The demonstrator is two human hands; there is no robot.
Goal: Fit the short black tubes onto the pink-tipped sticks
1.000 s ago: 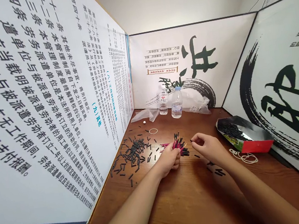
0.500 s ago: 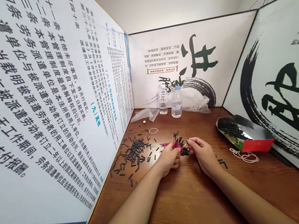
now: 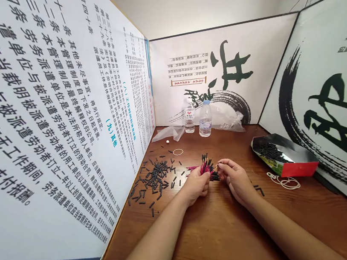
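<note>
My left hand is closed around a bundle of thin pink sticks, whose black ends and gold bits fan upward. Just right of it, my right hand pinches one slim gold-coloured stick with a dark end; its tip points toward the bundle, and I cannot tell whether they touch. Beneath and behind the hands lies a heap of more pink and black sticks, partly hidden by the left hand. To the left, many short black tubes are scattered in a loose pile.
A tray-like open pack with black tubes stands at the right, white elastic bands beside it. Two water bottles and clear plastic bags are at the back. A white ring lies behind the pile. Printed panels enclose the wooden table.
My right hand's fingers have shifted very slightly around the slim stick. The left hand and its bundle look almost the same.
</note>
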